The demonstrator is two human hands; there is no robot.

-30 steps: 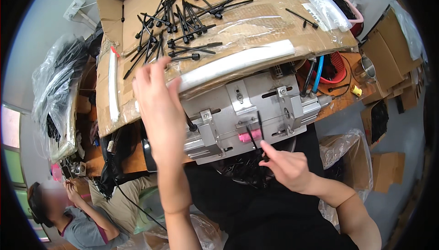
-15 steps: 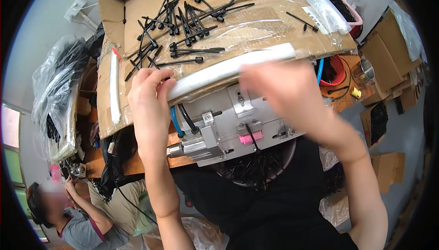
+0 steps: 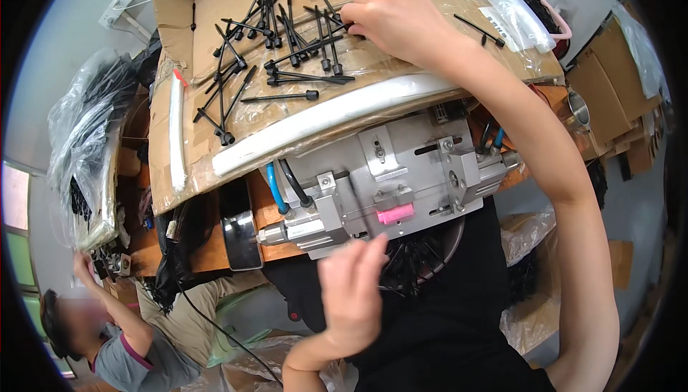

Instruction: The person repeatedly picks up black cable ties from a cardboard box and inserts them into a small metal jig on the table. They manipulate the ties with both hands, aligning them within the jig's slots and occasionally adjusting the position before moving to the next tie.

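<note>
My right hand (image 3: 398,23) reaches over the grey metal press fixture (image 3: 390,177), fingers pressed onto the loose black plastic pins (image 3: 287,55) on the taped cardboard tray (image 3: 179,155) above it; whether they pinch one, I cannot tell. My left hand (image 3: 351,295), half-curled and empty, hovers just below the fixture. I judge a careless drag could sweep pins off the tray's edge.

Left of the grey metal machine (image 3: 401,170), a clear bag of black parts (image 3: 86,155) bulges against the wall. Below and left of the machine, a co-worker (image 3: 107,335) sits low. Right of it stand brown cardboard boxes (image 3: 609,98); a pink-rimmed basket (image 3: 552,12) lies above-right.
</note>
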